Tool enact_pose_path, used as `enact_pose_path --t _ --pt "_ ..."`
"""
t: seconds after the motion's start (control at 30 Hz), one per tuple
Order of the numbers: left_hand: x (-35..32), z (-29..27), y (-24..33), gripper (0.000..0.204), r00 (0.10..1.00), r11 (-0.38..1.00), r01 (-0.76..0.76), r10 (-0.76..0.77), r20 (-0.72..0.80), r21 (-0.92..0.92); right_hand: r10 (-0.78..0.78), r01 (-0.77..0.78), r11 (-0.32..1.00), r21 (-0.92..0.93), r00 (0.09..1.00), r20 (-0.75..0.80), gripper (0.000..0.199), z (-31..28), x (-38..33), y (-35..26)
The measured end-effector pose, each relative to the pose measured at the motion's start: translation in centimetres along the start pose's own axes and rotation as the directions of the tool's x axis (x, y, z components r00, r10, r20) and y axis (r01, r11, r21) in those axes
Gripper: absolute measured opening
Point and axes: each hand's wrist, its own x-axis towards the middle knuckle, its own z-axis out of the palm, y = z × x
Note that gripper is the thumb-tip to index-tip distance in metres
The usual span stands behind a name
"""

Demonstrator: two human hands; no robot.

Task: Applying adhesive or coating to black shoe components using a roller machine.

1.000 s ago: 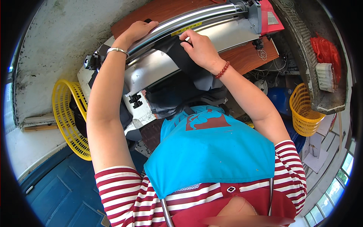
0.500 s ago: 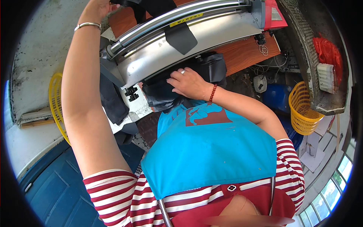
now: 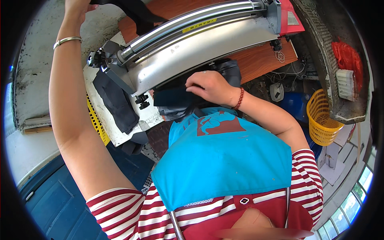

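Note:
My left hand [image 3: 78,9], partly cut off by the upper edge, is closed on a limp black sheet piece [image 3: 136,10] behind the roller machine [image 3: 192,46]. The piece hangs down toward the rollers. In front of the machine's sloping metal plate, my right hand [image 3: 214,88] has its fingers curled in a pinch. They meet the edge of a smooth dark sheet piece [image 3: 172,97] at the top of a stack of black pieces [image 3: 176,114]. The fingertips partly hide that edge. Bare metal shows on the sloping plate.
More black pieces [image 3: 116,102] lie on the white surface left of the machine, beside black adjusting knobs [image 3: 142,101]. A yellow basket [image 3: 323,118] stands at right, near a blue container [image 3: 294,104] and loose cables. A ledge at far right holds a red bag [image 3: 346,56].
The black piece on the metal plate is gone from there. My left hand has moved left, drawing a black piece. My right hand has shifted right and its fingers have curled.

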Motion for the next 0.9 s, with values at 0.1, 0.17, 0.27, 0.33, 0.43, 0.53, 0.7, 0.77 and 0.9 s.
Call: enact_pose_path --t 0.1,0.17,0.27,0.33,0.43,0.53,0.7,0.77,0.9 --pt "-0.4 1.8 -2.1 0.045 0.918 0.893 -0.395 0.394 0.053 0.217 0.437 -0.400 0.846 0.353 0.899 -0.026 0.016 -2.6 1.1 0.0" --pt "-1.2 4.0 -4.3 0.038 0.759 0.710 -0.650 0.620 0.197 0.272 0.577 -0.518 0.768 0.377 0.815 -0.056 0.021 -3.8 2.3 0.7" --pt "-3.6 8.1 -8.3 0.037 0.774 0.726 -0.594 0.398 0.493 0.346 0.566 -0.515 0.800 0.308 0.817 -0.107 0.019 -4.4 4.5 1.9" --pt "-4.8 10.3 -10.4 0.020 0.717 0.702 -0.603 0.268 0.644 0.380 0.585 -0.537 0.792 0.292 0.804 -0.107 0.018 -4.2 6.2 3.0" --pt "-4.6 12.1 -12.1 0.025 0.708 0.844 -0.372 -0.011 0.706 0.387 0.477 -0.468 0.877 0.106 0.830 -0.287 0.014 -4.0 7.3 3.8" --pt "-4.1 12.4 -13.0 0.037 0.659 0.920 -0.012 -0.286 0.696 0.391 0.384 -0.451 0.871 -0.197 0.872 -0.303 0.013 -4.8 6.4 3.8" --pt "-3.5 11.9 -12.3 0.018 0.777 0.927 0.221 -0.356 0.519 0.304 -0.111 -0.099 0.844 -0.527 0.929 -0.353 0.010 -5.1 3.7 2.7" --pt "-2.6 11.4 -11.1 0.016 0.815 0.924 0.274 -0.370 0.446 0.266 -0.223 0.114 0.888 -0.446 0.954 -0.200 0.015 -3.4 1.7 1.5" --pt "-0.3 9.0 -7.6 0.028 0.876 0.929 0.351 -0.371 0.308 0.120 -0.122 0.176 0.928 -0.328 0.976 0.179 0.023 2.0 -0.7 0.9"
